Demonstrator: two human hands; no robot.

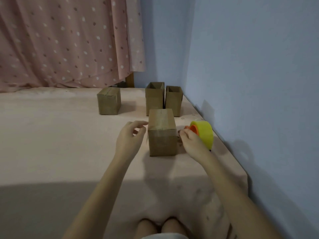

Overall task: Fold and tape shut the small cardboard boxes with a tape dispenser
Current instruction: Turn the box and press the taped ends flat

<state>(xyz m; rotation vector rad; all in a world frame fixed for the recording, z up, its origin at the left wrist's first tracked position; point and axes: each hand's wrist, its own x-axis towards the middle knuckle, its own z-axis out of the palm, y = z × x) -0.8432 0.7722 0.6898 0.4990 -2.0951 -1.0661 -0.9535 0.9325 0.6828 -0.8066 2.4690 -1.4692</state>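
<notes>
A closed cardboard box (162, 133) stands on the pink bed sheet, a strip of tape running over its top and down its front. My left hand (129, 138) hovers just left of the box with fingers loosely curled, touching nothing. My right hand (191, 142) is at the box's right side and grips the yellow tape roll on its orange dispenser (204, 133). Behind stand two open boxes side by side (154, 99) (173, 100). Another closed box (109, 100) sits farther left.
A blue wall (250, 75) runs along the right edge of the bed. A pink dotted curtain (69, 42) hangs at the back. My knees (160, 226) show at the bottom. The sheet (51, 135) stretches wide to the left.
</notes>
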